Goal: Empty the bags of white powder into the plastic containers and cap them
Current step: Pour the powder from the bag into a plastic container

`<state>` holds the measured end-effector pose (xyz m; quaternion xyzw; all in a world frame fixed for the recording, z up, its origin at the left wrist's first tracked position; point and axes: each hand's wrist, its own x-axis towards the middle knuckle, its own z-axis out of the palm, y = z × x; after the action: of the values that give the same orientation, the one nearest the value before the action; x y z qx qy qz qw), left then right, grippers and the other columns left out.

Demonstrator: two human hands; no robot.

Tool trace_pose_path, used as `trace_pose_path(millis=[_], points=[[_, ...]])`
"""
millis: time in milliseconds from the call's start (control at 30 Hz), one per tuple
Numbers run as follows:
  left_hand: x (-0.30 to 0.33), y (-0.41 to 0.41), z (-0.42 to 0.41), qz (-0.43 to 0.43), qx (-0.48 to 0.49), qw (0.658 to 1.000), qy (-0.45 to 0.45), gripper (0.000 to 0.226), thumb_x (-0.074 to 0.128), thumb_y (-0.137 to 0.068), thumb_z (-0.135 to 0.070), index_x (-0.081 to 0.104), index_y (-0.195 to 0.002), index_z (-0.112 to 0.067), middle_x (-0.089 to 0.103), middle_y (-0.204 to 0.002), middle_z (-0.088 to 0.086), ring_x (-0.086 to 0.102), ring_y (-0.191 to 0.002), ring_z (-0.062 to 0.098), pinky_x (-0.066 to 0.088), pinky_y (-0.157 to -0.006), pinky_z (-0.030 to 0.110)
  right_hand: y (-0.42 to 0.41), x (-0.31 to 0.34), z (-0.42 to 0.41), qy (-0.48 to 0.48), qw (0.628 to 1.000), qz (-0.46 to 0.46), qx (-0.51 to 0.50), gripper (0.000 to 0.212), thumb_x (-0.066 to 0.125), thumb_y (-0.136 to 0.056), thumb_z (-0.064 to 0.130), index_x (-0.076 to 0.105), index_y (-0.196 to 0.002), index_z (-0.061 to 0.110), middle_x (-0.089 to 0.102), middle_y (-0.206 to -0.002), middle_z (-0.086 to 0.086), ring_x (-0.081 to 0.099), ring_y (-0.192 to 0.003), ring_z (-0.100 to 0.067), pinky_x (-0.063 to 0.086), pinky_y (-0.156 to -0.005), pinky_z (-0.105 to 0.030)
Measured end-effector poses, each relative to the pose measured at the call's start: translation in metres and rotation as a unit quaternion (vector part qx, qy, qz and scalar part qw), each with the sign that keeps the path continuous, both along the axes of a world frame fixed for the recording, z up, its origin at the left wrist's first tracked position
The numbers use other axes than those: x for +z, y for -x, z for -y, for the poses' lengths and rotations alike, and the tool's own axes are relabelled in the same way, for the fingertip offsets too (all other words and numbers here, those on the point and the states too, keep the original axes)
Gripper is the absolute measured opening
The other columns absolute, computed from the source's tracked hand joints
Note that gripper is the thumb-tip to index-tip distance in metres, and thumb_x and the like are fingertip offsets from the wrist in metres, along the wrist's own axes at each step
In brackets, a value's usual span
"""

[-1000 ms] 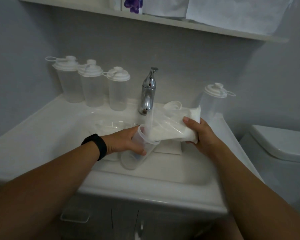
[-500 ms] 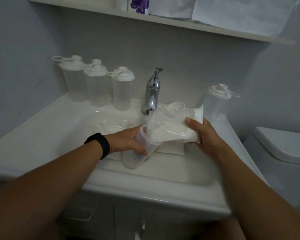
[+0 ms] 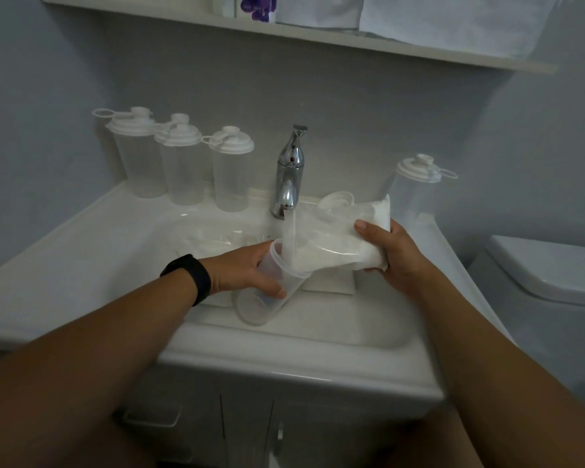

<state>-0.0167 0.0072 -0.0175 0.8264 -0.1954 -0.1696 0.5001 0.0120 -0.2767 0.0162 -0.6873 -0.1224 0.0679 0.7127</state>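
Bathroom sink [image 3: 284, 346], frame centre: left hand [image 3: 247, 271] curled around tilted container [image 3: 267, 295], right hand [image 3: 390, 253] gripping bag [image 3: 331, 244], mid-pour; four capped containers [image 3: 183, 163] apparently unfilled.

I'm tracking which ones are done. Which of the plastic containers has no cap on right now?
The tilted container gripped by the left hand over the sink; its mouth is open under the powder bag. The three by the wall and the one right of the tap wear caps.

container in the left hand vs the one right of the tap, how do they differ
The held container is uncapped; the container right of the tap wears a white lid. The held one tilts toward the powder bag; the other stands upright. The left hand grips one; nothing touches the other. Both are clear plastic.
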Motion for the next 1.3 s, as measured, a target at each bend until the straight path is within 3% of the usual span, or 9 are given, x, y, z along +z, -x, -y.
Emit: trace_pose_path(millis=[300,533,833,1033,1300], points=[[0.0006,0.0009,-0.0036,0.003,-0.005,1.0,-0.026,0.083,0.089,-0.063,-0.04,0.053,-0.137,-0.042,0.066,-0.131,-0.015,0.06,-0.125,0.011,0.046,-0.113,0.043,0.0055,0.0036,-0.0029,-0.006,1.0,-0.005,0.009,0.051,0.069,-0.081,0.031,0.061,-0.126,0.008,0.072,-0.087,-0.004,0.067,-0.065,-0.015,0.045,-0.042,-0.023],[0.0013,0.0037,-0.0025,0.006,-0.012,0.999,-0.04,0.08,0.089,-0.062,-0.046,0.055,-0.134,-0.042,0.067,-0.128,-0.016,0.061,-0.122,0.011,0.047,-0.112,0.043,0.0072,0.0043,-0.0021,0.007,1.0,0.002,0.001,0.052,0.071,-0.08,0.033,0.063,-0.126,0.01,0.071,-0.089,-0.007,0.065,-0.066,-0.018,0.044,-0.042,-0.024],[0.0033,0.0039,-0.0026,-0.006,-0.017,0.998,-0.054,0.073,0.089,-0.072,-0.035,0.055,-0.136,-0.039,0.067,-0.128,-0.016,0.061,-0.12,0.009,0.049,-0.109,0.037,0.0071,0.0054,-0.0013,0.012,1.0,0.003,0.008,0.046,0.07,-0.081,0.032,0.064,-0.122,0.013,0.071,-0.086,-0.004,0.065,-0.065,-0.016,0.043,-0.042,-0.023],[0.0046,0.0053,-0.0008,-0.013,-0.016,0.999,-0.049,0.061,0.085,-0.082,-0.015,0.056,-0.132,-0.038,0.069,-0.118,-0.023,0.064,-0.11,-0.002,0.05,-0.093,0.018,0.0058,0.0033,-0.0009,0.01,1.0,0.007,0.01,0.05,0.071,-0.081,0.033,0.063,-0.125,0.01,0.07,-0.087,-0.006,0.064,-0.065,-0.017,0.041,-0.042,-0.023],[0.0025,0.0029,-0.0018,-0.015,-0.013,0.999,-0.038,0.062,0.085,-0.082,-0.014,0.057,-0.133,-0.035,0.07,-0.119,-0.018,0.065,-0.111,0.003,0.051,-0.094,0.021,0.0079,0.0046,-0.0021,0.009,1.0,0.002,0.008,0.047,0.07,-0.081,0.032,0.064,-0.122,0.011,0.071,-0.086,-0.005,0.065,-0.064,-0.016,0.043,-0.041,-0.023]])
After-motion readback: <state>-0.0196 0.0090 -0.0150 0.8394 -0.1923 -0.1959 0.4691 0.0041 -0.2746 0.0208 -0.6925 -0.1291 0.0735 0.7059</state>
